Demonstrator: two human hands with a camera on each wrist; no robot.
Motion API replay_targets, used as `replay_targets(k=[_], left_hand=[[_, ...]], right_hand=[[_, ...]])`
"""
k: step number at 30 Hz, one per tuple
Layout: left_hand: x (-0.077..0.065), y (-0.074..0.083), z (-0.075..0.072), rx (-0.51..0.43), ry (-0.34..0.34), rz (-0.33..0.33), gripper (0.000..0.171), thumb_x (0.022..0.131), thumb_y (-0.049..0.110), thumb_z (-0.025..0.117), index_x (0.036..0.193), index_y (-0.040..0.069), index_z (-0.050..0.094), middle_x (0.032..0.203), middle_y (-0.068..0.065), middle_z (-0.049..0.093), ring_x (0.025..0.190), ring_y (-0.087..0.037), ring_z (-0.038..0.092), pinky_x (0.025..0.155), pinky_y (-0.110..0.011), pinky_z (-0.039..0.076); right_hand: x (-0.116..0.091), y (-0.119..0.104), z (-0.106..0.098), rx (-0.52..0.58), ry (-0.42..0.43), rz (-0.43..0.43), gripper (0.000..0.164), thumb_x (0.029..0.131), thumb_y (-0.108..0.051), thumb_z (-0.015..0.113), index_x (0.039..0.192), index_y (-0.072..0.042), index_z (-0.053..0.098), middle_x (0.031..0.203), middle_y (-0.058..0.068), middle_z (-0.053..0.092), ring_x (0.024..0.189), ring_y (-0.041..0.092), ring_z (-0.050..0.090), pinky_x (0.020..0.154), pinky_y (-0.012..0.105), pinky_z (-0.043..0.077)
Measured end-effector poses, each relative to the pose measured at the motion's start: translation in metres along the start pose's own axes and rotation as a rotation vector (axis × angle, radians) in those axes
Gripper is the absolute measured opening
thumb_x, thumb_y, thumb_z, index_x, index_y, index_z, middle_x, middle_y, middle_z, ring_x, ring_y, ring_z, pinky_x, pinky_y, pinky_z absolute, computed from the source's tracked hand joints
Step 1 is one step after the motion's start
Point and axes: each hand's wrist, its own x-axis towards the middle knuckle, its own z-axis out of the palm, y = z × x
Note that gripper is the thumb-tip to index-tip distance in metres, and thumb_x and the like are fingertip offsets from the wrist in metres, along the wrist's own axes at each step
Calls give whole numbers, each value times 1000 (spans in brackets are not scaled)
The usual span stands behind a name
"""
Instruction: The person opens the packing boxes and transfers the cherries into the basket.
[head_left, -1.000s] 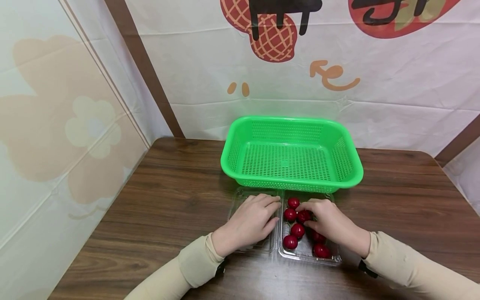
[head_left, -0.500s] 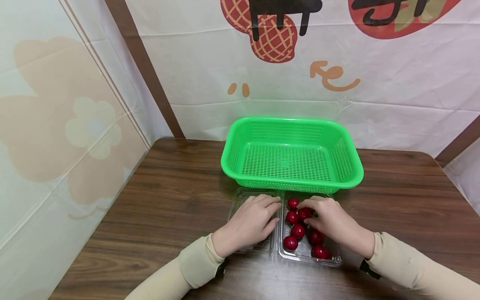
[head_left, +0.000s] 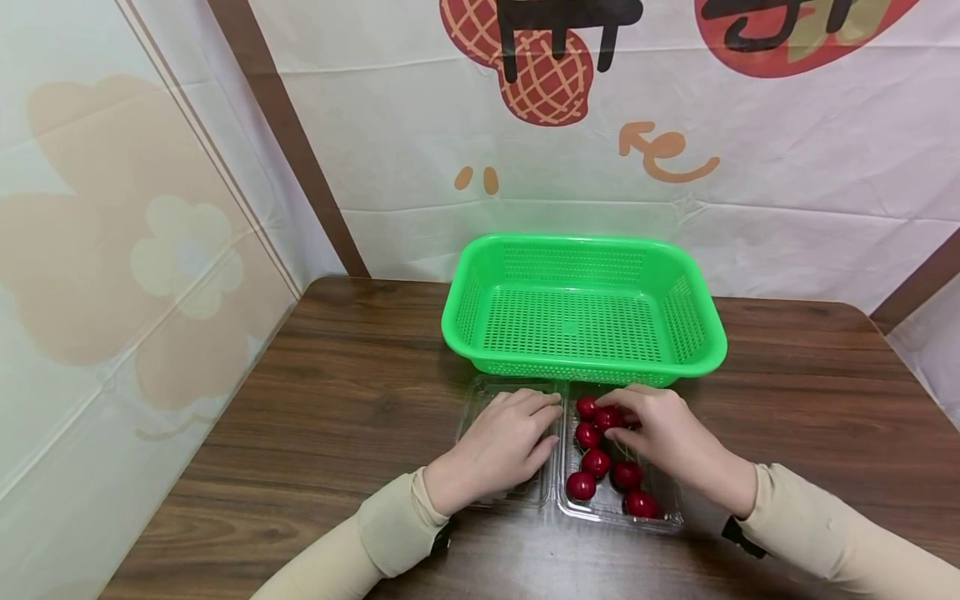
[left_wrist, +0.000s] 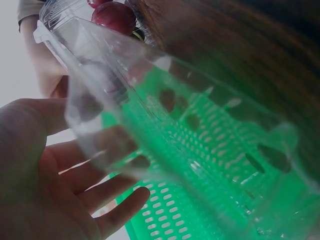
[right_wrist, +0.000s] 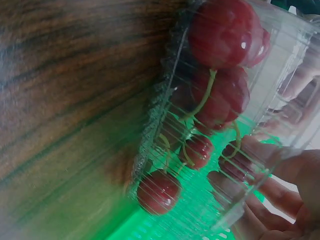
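A clear plastic clamshell box (head_left: 621,523) lies unfolded on the table, with several red cherries (head_left: 596,462) in its right half. Over its left half, the lid (head_left: 478,393), rests my left hand (head_left: 498,437), fingers extended toward the middle fold. In the left wrist view, those fingers (left_wrist: 80,172) show through and beside the clear plastic. My right hand (head_left: 667,429) reaches into the cherry half and pinches a cherry (head_left: 607,418) between thumb and fingers near the back. Green stems (right_wrist: 205,97) show on some cherries in the right wrist view.
Directly behind the box stands a green perforated plastic basket (head_left: 585,367) with nothing in it. The wooden table (head_left: 352,383) meets a printed fabric backdrop (head_left: 390,133) at the back and left.
My right hand has shifted slightly back and right, and the pinched cherry has moved a little toward the back. A cherry near the front right has rolled left. My left hand has stayed still.
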Motion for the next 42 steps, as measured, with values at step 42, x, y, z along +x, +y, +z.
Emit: replay_targets(k=[42], left_hand=[[-1, 0, -1, -16, 5, -2, 34, 88, 28, 56, 113, 7, 65, 122, -7, 62, 112, -20, 52, 88, -36, 46]], right_hand=[[34, -6, -39, -24, 62, 36, 27, 72, -15, 76, 96, -8, 66, 87, 2, 70, 75, 12, 65, 63, 34, 56]])
